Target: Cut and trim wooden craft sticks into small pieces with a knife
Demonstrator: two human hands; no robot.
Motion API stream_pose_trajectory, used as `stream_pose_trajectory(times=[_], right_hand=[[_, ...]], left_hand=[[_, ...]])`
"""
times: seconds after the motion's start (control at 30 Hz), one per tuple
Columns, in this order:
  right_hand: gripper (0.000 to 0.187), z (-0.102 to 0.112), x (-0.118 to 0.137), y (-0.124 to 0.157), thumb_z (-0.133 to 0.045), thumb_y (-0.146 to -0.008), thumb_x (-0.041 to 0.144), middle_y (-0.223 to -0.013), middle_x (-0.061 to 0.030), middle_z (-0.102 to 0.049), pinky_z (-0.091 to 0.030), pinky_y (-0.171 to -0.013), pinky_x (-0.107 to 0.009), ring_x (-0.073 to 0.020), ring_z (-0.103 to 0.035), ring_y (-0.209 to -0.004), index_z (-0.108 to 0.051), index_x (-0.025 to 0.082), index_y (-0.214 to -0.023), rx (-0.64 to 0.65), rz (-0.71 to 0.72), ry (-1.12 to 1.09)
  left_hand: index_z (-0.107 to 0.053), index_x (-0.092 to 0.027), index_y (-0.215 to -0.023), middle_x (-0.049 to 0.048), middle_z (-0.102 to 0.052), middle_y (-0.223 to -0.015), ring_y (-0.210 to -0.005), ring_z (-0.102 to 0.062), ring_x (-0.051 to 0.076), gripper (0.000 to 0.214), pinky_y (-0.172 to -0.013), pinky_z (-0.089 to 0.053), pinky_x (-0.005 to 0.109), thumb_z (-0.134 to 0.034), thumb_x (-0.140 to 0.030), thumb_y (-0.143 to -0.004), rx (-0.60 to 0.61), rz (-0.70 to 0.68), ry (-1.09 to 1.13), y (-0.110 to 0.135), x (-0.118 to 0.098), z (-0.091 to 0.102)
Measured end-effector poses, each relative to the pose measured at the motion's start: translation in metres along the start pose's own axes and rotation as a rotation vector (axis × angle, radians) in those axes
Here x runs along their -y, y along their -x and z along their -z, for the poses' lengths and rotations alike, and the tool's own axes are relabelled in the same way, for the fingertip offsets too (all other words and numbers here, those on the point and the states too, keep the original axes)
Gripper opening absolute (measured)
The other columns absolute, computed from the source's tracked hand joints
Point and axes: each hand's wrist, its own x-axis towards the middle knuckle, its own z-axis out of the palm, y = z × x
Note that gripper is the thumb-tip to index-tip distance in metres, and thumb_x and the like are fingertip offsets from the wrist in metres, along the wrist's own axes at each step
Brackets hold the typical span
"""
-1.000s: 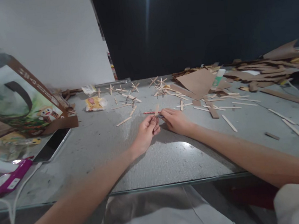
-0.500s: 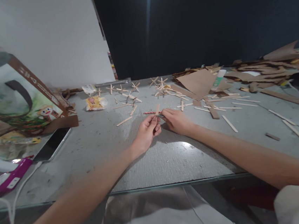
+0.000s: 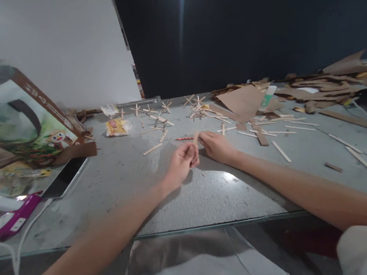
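Note:
My left hand (image 3: 183, 158) is closed, its thumb and fingers pinching a short flat wooden craft stick (image 3: 195, 139) that stands up between the two hands. Close beside it, my right hand (image 3: 216, 147) is closed with its fingertips at the stick; whatever lies inside them is hidden. Just behind the hands is a thin red striped pencil-like rod (image 3: 184, 138), its right end covered by the stick and fingers. Beyond, several crossed craft sticks (image 3: 199, 109) are joined into star shapes on the grey table (image 3: 177, 211).
Loose craft sticks (image 3: 281, 151) and cardboard pieces (image 3: 241, 101) lie to the right, with a glue stick (image 3: 267, 99) on the cardboard. At left are a phone (image 3: 66, 178), a purple device (image 3: 14, 217) with white cables, a printed box (image 3: 32, 113) and a yellow packet (image 3: 118, 127).
My left hand has turned slightly, and the craft stick in it shows less, tilting closer to the right fingertips. My right hand stays nearly in place.

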Motion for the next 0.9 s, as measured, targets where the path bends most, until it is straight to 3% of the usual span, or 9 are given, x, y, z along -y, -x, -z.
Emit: stream_pose_trajectory(times=[0.1, 0.27, 0.5, 0.7, 0.9], right_hand=[[0.02, 0.003, -0.003, 0.002, -0.037, -0.108, 0.019, -0.085, -0.0087, -0.065, -0.043, -0.068, -0.033, -0.0259, -0.061, -0.078, -0.052, 0.024, -0.095, -0.044, -0.041, 0.011], [0.021, 0.004, -0.003, 0.005, -0.035, -0.109, 0.02, -0.087, -0.0088, -0.066, -0.044, -0.069, -0.034, -0.0262, -0.061, -0.079, -0.053, 0.025, -0.1, -0.068, -0.04, 0.019], [0.019, 0.004, 0.003, 0.003, -0.041, -0.104, 0.015, -0.089, -0.0101, -0.066, -0.044, -0.073, -0.035, -0.0268, -0.06, -0.084, -0.057, 0.023, -0.098, -0.008, 0.059, 0.029], [0.02, 0.005, 0.002, 0.003, -0.04, -0.103, 0.013, -0.092, -0.0127, -0.066, -0.045, -0.073, -0.037, -0.0294, -0.059, -0.085, -0.058, 0.021, -0.103, 0.013, 0.081, 0.041], [0.02, 0.005, 0.001, 0.003, -0.04, -0.102, 0.011, -0.092, -0.0122, -0.066, -0.045, -0.075, -0.037, -0.029, -0.06, -0.087, -0.057, 0.022, -0.102, 0.034, 0.091, 0.051]], left_hand=[[-0.056, -0.02, -0.083, -0.0089, -0.038, -0.058, -0.049, -0.035, 0.008, 0.05, -0.049, -0.028, 0.023, -0.071, -0.067, -0.09, -0.001, 0.01, -0.061, 0.002, 0.002, -0.004], [-0.055, -0.021, -0.082, -0.0083, -0.039, -0.06, -0.051, -0.037, 0.009, 0.049, -0.05, -0.031, 0.023, -0.071, -0.067, -0.09, -0.173, -0.075, -0.098, -0.006, -0.001, 0.006], [-0.057, -0.021, -0.083, -0.0075, -0.041, -0.058, -0.05, -0.039, 0.009, 0.049, -0.049, -0.033, 0.024, -0.068, -0.068, -0.092, -0.109, -0.117, -0.176, -0.01, -0.005, 0.011], [-0.063, -0.019, -0.092, -0.0028, -0.05, -0.075, -0.054, -0.041, 0.009, 0.042, -0.048, -0.033, 0.024, -0.069, -0.061, -0.094, -0.091, -0.092, -0.188, -0.008, -0.005, 0.006], [-0.061, -0.019, -0.088, -0.0039, -0.048, -0.073, -0.054, -0.04, 0.009, 0.043, -0.048, -0.033, 0.024, -0.069, -0.062, -0.093, -0.071, -0.083, -0.18, -0.008, -0.003, 0.008]])
